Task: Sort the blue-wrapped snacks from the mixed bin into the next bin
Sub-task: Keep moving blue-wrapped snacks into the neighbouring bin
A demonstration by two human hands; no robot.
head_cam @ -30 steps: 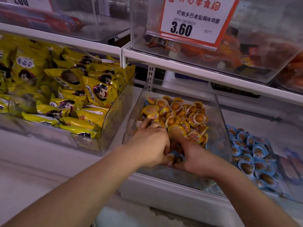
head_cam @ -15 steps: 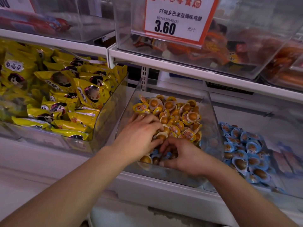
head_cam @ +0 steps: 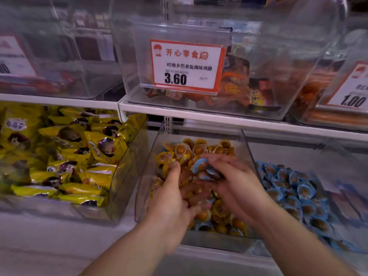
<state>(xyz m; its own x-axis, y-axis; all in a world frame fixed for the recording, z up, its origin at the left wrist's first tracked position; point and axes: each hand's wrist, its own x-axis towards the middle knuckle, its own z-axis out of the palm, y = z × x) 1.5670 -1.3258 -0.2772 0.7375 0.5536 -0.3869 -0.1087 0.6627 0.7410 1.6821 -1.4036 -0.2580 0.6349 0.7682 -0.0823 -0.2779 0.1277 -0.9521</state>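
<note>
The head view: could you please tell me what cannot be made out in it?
- Right hand: motion blur hides how many blue snacks it holds.
- Left hand: its fingertips are smeared; grip unclear.
- Mixed bin: both hands cover its middle, hiding any blue snacks beneath.
- Next bin: cut off by the right edge.
- Left price tag: blurred, cropped.

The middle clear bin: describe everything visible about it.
The middle clear bin is see-through plastic with slanted side walls and an open top, on the lower shelf. It holds mostly yellow-wrapped snacks with a few blue-wrapped snacks mixed in. Both hands reach inside: the left hand and the right hand.
</note>
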